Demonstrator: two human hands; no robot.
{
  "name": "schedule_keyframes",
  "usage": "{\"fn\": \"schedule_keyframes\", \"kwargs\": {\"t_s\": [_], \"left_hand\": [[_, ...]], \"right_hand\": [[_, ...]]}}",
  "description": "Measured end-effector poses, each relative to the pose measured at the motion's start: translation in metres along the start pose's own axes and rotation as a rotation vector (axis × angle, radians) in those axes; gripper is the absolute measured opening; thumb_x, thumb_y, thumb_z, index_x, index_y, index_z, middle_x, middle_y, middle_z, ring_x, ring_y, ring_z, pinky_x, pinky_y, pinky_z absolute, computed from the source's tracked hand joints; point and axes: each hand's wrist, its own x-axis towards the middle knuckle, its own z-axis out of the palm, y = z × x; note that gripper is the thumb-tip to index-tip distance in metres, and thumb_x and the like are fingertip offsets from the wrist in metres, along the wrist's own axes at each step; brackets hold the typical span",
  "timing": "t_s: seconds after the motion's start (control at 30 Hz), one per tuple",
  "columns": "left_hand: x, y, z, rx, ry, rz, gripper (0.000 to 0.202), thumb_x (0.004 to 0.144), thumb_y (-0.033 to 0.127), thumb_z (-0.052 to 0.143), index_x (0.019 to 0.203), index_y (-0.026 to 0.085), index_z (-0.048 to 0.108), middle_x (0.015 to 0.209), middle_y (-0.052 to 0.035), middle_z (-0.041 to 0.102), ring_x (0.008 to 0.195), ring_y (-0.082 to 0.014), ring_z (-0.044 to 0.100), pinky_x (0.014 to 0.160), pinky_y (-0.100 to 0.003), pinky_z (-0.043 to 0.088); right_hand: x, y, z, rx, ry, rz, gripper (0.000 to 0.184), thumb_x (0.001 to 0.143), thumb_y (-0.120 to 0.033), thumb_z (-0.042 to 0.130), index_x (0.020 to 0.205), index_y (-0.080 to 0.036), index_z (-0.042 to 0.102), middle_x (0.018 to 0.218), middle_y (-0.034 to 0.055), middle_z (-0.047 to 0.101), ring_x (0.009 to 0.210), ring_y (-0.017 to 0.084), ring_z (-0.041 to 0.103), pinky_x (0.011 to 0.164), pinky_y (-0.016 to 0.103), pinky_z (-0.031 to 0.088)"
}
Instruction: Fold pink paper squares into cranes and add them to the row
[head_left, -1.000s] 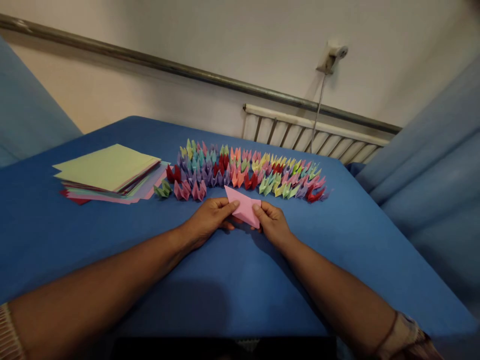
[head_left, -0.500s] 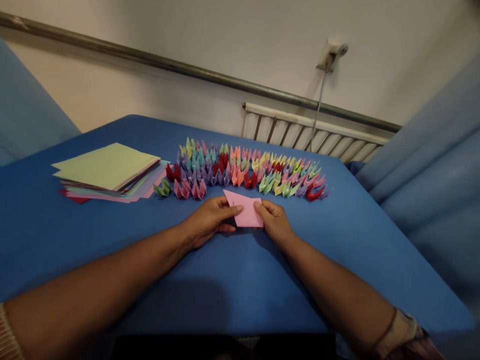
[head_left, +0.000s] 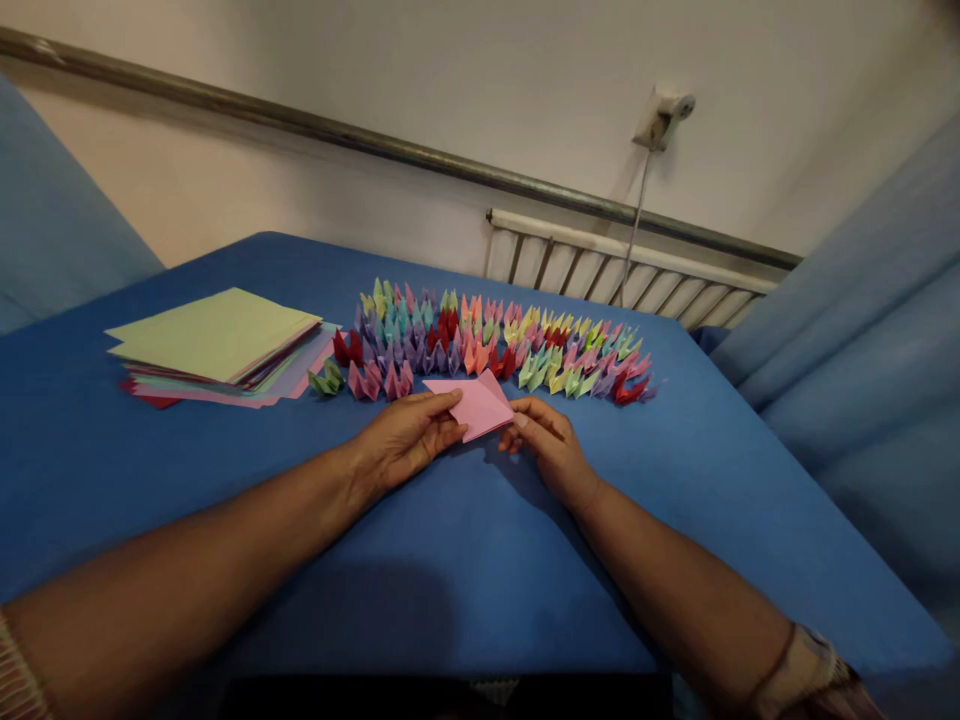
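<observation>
Centrally, the pink folded paper (head_left: 480, 410) sits between the two hands, on the near side of the rows of paper figures (head_left: 476, 357). Its longer axis runs roughly left to right, one point reaching out past the left thumb, another pointing away from the person. The left hand (head_left: 409, 437) overlaps the sheet further: its thumb presses on top, other fingers underneath, pinching the left part. The right hand (head_left: 553, 447) meets only the right corner, pinched at thumb and forefinger, remaining fingers curled. Whether the lower edge touches the worktop (head_left: 480, 560) cannot be told.
</observation>
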Motion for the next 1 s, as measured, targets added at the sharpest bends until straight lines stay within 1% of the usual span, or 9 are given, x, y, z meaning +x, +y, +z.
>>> {"fn": "schedule_keyframes", "kwargs": {"t_s": [0.13, 0.27, 0.37, 0.47, 0.63, 0.73, 0.8, 0.93, 1.0], "left_hand": [[-0.005, 0.006, 0.006, -0.217, 0.082, -0.125, 0.013, 0.079, 0.021, 0.074, 0.084, 0.017, 0.062, 0.07, -0.0018, 0.068, 0.065, -0.0147, 0.067, 0.059, -0.021, 0.058], [-0.005, 0.005, 0.008, -0.267, 0.074, -0.134, 0.007, 0.082, 0.015, 0.07, 0.084, 0.015, 0.063, 0.073, -0.0027, 0.069, 0.062, -0.0116, 0.066, 0.06, -0.018, 0.057], [-0.004, 0.0, 0.007, -0.275, 0.036, -0.111, 0.008, 0.084, 0.013, 0.067, 0.092, 0.012, 0.066, 0.082, -0.0062, 0.072, 0.068, -0.0117, 0.068, 0.063, -0.018, 0.058], [-0.004, -0.004, 0.007, -0.187, -0.015, -0.088, 0.018, 0.083, 0.018, 0.069, 0.1, 0.012, 0.068, 0.089, -0.0095, 0.074, 0.075, -0.0153, 0.071, 0.063, -0.02, 0.058], [-0.009, -0.008, 0.011, 0.082, -0.04, 0.004, 0.023, 0.077, 0.03, 0.075, 0.087, 0.01, 0.072, 0.079, -0.0069, 0.072, 0.064, -0.0115, 0.064, 0.056, -0.017, 0.052], [-0.009, -0.013, 0.013, 0.221, -0.074, 0.045, 0.03, 0.074, 0.038, 0.075, 0.084, 0.009, 0.073, 0.076, -0.0067, 0.071, 0.061, -0.0118, 0.062, 0.056, -0.02, 0.049], [-0.008, -0.017, 0.014, 0.276, -0.109, 0.054, 0.034, 0.074, 0.042, 0.074, 0.085, 0.01, 0.073, 0.076, -0.0072, 0.071, 0.063, -0.0138, 0.062, 0.059, -0.023, 0.049], [-0.008, -0.017, 0.014, 0.356, -0.209, 0.072, 0.034, 0.074, 0.043, 0.07, 0.086, 0.011, 0.072, 0.08, -0.0074, 0.072, 0.068, -0.0159, 0.063, 0.065, -0.027, 0.049], [-0.011, -0.012, 0.013, 0.401, -0.282, 0.081, 0.029, 0.075, 0.038, 0.067, 0.086, 0.012, 0.072, 0.081, -0.0062, 0.071, 0.069, -0.0158, 0.062, 0.066, -0.027, 0.048]], "right_hand": [[-0.001, -0.001, 0.002, -0.054, 0.004, -0.018, 0.038, 0.076, -0.053, 0.068, 0.096, -0.021, 0.062, 0.066, -0.0009, 0.063, 0.061, 0.014, 0.06, 0.056, 0.027, 0.045], [0.0, 0.0, 0.003, -0.072, 0.002, -0.027, 0.037, 0.076, -0.052, 0.067, 0.093, -0.02, 0.061, 0.066, -0.0014, 0.062, 0.06, 0.014, 0.059, 0.057, 0.026, 0.045], [0.0, 0.0, 0.004, -0.086, 0.004, -0.043, 0.035, 0.076, -0.05, 0.068, 0.093, -0.021, 0.06, 0.07, -0.0018, 0.062, 0.061, 0.013, 0.058, 0.059, 0.027, 0.047], [0.0, 0.002, 0.004, -0.122, 0.028, -0.059, 0.032, 0.075, -0.045, 0.069, 0.093, -0.02, 0.059, 0.078, -0.0006, 0.063, 0.066, 0.014, 0.059, 0.064, 0.028, 0.048], [0.0, 0.007, 0.006, -0.136, 0.117, -0.096, 0.035, 0.074, -0.036, 0.071, 0.102, -0.021, 0.057, 0.095, 0.0039, 0.066, 0.085, 0.018, 0.062, 0.078, 0.031, 0.05], [-0.001, 0.008, 0.008, -0.19, 0.174, -0.087, 0.045, 0.073, -0.036, 0.073, 0.113, -0.024, 0.056, 0.095, 0.0022, 0.065, 0.078, 0.016, 0.061, 0.071, 0.028, 0.051], [-0.001, 0.008, 0.009, -0.261, 0.198, -0.109, 0.045, 0.073, -0.036, 0.072, 0.115, -0.025, 0.058, 0.095, 0.0011, 0.064, 0.071, 0.013, 0.059, 0.065, 0.026, 0.05], [-0.003, 0.007, 0.011, -0.397, 0.221, -0.115, 0.026, 0.077, -0.037, 0.068, 0.097, -0.021, 0.065, 0.082, 0.0007, 0.066, 0.063, 0.013, 0.058, 0.055, 0.024, 0.047], [-0.003, 0.007, 0.012, -0.432, 0.231, -0.097, 0.023, 0.077, -0.039, 0.067, 0.09, -0.02, 0.064, 0.074, -0.0006, 0.064, 0.059, 0.013, 0.057, 0.052, 0.024, 0.045]]}}
